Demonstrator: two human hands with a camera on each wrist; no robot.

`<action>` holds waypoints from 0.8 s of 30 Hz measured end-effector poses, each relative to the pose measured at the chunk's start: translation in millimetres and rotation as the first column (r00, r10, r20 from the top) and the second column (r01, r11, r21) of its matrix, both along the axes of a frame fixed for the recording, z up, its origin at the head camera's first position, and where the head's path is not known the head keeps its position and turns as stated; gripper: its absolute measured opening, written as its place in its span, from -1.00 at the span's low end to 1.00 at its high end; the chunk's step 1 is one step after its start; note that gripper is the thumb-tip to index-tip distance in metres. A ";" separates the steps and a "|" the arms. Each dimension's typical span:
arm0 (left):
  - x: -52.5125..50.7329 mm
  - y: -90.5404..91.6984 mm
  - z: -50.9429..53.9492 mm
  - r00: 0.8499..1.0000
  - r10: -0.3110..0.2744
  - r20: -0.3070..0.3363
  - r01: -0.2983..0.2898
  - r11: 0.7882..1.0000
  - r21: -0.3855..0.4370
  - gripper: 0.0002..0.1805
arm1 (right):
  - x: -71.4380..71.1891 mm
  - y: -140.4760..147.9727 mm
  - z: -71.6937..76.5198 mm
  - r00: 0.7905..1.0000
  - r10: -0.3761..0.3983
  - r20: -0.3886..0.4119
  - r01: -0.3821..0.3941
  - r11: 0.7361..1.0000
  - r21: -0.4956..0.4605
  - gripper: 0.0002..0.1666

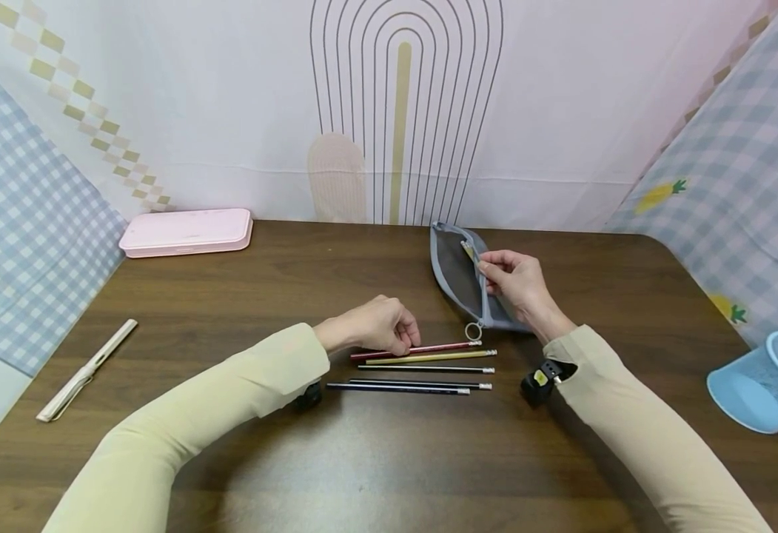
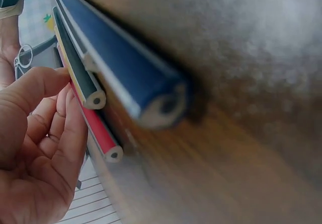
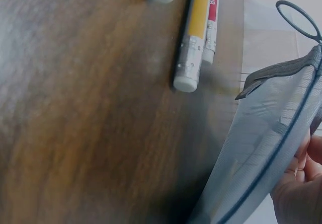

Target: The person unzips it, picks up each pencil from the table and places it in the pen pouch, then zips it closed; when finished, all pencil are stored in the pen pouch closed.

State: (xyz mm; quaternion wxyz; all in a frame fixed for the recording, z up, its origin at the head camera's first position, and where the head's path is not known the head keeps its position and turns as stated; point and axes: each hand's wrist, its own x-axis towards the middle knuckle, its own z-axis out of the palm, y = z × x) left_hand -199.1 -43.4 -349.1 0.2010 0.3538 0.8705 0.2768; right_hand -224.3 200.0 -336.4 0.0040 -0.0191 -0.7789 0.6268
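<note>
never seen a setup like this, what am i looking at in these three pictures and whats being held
There is no machine here, just a person's two bare hands. The wide picture comes from a camera on the head, looking forward and down. The two close-ups come from cameras on the wrists: the left shows pencil tips, the right eraser ends.

On the table lie a red pencil, four other pencils, a pink case, a slim pale item and a blue cup, tipped over.

The left hand pinches the red pencil. The right hand pinches the open pouch, with a pencil end showing inside.
</note>
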 end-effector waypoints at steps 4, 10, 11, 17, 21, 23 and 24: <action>-0.6 0.1 0.2 1.000 -0.003 -0.026 0.003 1.000 -0.003 -0.87 | 1.5 1.0 0.9 1.000 0.004 -0.019 -0.005 1.000 -0.031 -0.76; -4.6 -5.2 2.3 1.000 -0.008 0.011 0.008 1.000 -0.013 -0.86 | 2.9 0.7 2.1 0.999 0.017 -0.041 -0.020 0.996 -0.082 -0.90; -5.8 -7.1 3.1 1.000 -0.009 0.024 0.009 1.000 -0.016 -0.87 | 2.4 0.6 1.8 0.999 0.012 -0.037 -0.015 0.997 -0.074 -0.88; -14.0 -22.9 12.3 0.988 0.010 0.151 -0.006 1.000 -0.028 -0.90 | 0.9 0.5 1.5 1.000 0.000 0.000 0.000 1.000 -0.019 -0.73; -20.9 -35.8 18.3 0.947 0.061 0.317 -0.059 0.998 -0.015 -0.88 | 1.3 0.7 1.8 1.000 0.008 0.002 -0.008 1.000 -0.005 -0.70; -25.4 -41.7 19.1 0.919 0.086 0.384 -0.098 0.995 0.012 -0.84 | 0.8 1.0 1.3 1.000 0.009 0.001 -0.009 1.000 -0.001 -0.71; -27.4 -43.9 19.8 0.908 0.100 0.407 -0.121 0.992 0.025 -0.83 | 0.2 1.4 0.7 1.000 0.010 0.000 -0.010 1.000 -0.001 -0.70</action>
